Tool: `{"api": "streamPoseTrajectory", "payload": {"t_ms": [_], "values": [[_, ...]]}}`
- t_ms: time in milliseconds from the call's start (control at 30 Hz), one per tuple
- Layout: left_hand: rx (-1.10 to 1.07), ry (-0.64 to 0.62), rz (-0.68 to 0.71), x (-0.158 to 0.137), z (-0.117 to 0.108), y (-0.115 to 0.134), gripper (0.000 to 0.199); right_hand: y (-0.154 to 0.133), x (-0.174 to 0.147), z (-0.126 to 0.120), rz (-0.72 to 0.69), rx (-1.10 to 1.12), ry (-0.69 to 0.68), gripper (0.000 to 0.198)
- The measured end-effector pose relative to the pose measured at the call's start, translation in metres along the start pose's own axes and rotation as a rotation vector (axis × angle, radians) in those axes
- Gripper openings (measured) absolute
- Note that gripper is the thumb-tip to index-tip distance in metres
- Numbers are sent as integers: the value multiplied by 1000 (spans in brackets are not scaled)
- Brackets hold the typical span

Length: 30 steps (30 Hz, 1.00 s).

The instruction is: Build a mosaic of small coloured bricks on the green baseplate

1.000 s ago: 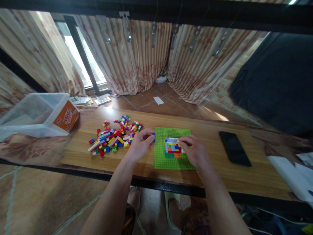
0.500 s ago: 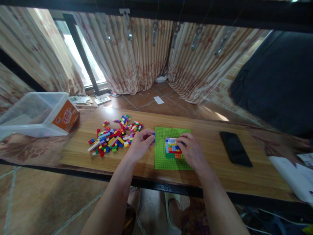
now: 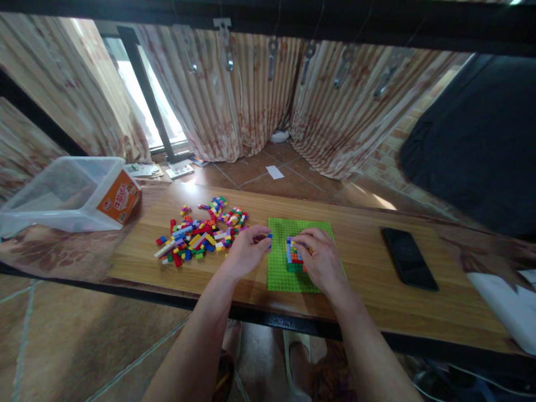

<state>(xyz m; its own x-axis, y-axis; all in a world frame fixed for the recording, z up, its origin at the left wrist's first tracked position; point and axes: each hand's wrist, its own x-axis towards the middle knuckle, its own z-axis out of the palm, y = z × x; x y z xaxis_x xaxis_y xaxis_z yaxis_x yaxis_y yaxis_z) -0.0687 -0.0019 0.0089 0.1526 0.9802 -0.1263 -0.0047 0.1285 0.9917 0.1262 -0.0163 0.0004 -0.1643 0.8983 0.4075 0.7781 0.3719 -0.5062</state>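
Observation:
A green studded baseplate (image 3: pixel 278 273) lies on the wooden board. Built up on it is a low block of multicoloured toy bricks (image 3: pixel 295 258), partly covered by my right hand (image 3: pixel 322 255). The fingers of that hand are pinched together at the block's upper left part. Whatever they grip is hidden from view. My left hand (image 3: pixel 248 251) hovers at the plate's left edge, thumb and fingers closed on a small blue brick (image 3: pixel 269 239). Left of this hand, a loose heap of coloured bricks (image 3: pixel 196 237) spreads over the board.
A black phone (image 3: pixel 408 258) lies on the wooden board (image 3: pixel 368 268) to the right. At the far left stands a clear plastic bin (image 3: pixel 62 220) with an orange label. White paper (image 3: pixel 500 304) lies at the right end. Curtains hang behind.
My right hand has shifted left across the brick block, covering more of it. My left hand keeps the blue brick near the plate's edge. The whole view has moved slightly.

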Motion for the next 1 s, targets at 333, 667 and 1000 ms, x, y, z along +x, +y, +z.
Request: {"api": "streamPoseTrajectory", "payload": {"t_ms": [333, 667, 1000], "values": [[125, -25, 45, 1, -5, -6, 22, -10, 7, 12, -9, -45, 1, 17], [478, -310, 25, -10, 7, -7, 48, -20, -1, 15, 120, -162, 86, 25], [499, -322, 139, -14, 11, 3, 49, -20, -6, 22, 109, -180, 121, 30]]}}
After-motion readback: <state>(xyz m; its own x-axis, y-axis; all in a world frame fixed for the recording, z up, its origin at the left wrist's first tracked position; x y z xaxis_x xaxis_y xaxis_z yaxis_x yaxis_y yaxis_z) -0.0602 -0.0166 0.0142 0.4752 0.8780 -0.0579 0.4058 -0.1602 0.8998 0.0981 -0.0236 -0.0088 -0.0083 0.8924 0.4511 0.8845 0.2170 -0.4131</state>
